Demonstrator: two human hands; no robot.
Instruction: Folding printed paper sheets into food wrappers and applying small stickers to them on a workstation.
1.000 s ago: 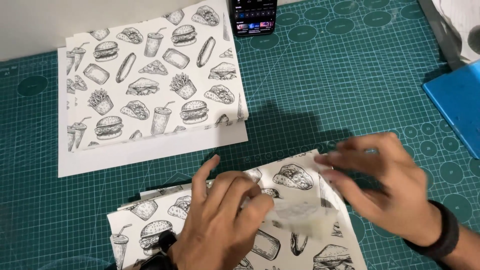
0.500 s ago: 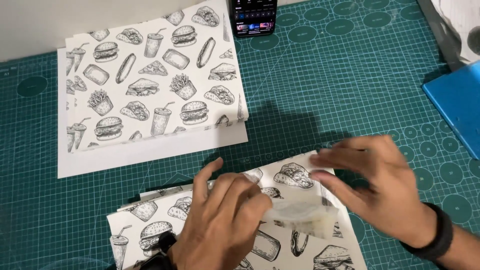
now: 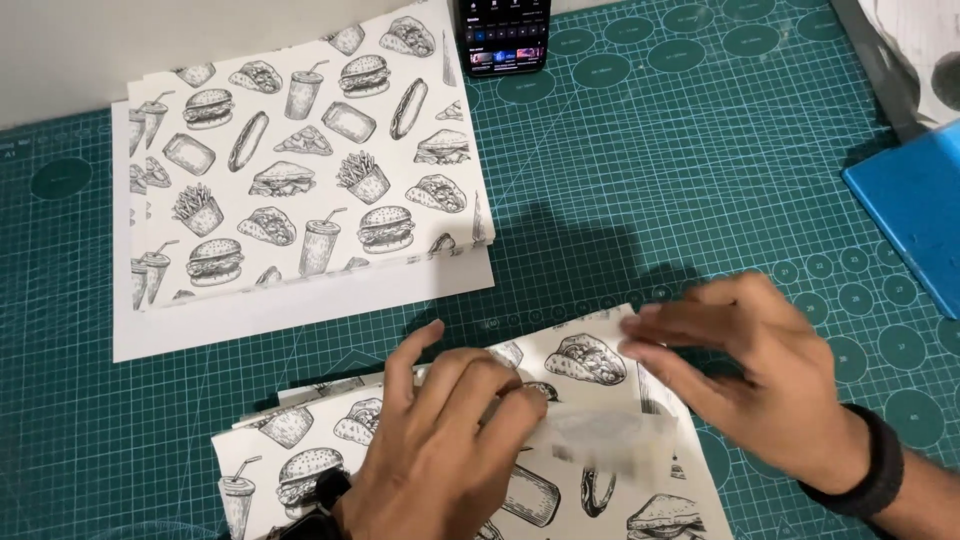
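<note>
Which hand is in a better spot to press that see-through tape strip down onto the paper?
Probably the left hand. Its fingers already pinch one end of the tape strip right over the printed food-pattern paper. The right hand is beside the strip's other end, fingers raised above the paper.

A craft worktable: a green gridded cutting mat [image 3: 700,150] covered with food-print paper sheets [image 3: 300,170].

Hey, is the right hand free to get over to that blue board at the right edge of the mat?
Probably yes. The right hand lies nearest the blue board, with only bare green mat between them, though its fingers seem to be holding a translucent strip.
</note>
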